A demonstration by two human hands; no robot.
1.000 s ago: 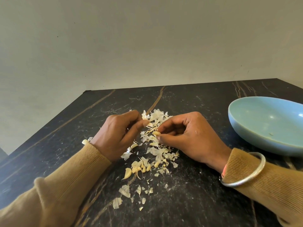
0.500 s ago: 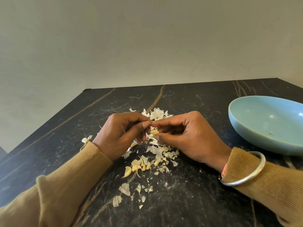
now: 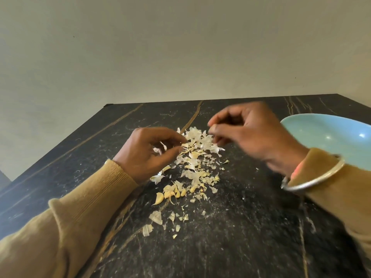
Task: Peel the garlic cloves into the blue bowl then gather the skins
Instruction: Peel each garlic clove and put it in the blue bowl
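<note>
Two hands, left (image 3: pixel 148 155) and right (image 3: pixel 253 135); two tan sleeves (image 3: pixel 84 203). One blue bowl (image 3: pixel 331 137), far right. One metal bangle (image 3: pixel 313 183), on the right wrist. One dark veined surface (image 3: pixel 251 227). Garlic cloves (image 3: pixel 158 198): about five yellowish ones clustered near centre; any others lie too mixed with the litter to count. One pinched clove (image 3: pixel 212 127), pale and blurred, at the right fingertips. Skins (image 3: pixel 195 137): one loose heap of dozens of pale flakes, uncountable, with several larger strays nearer.

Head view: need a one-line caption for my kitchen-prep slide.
Right hand pinching a small pale garlic piece near a light-blue round bowl, left hand at papery white skins on black marble table.
</note>
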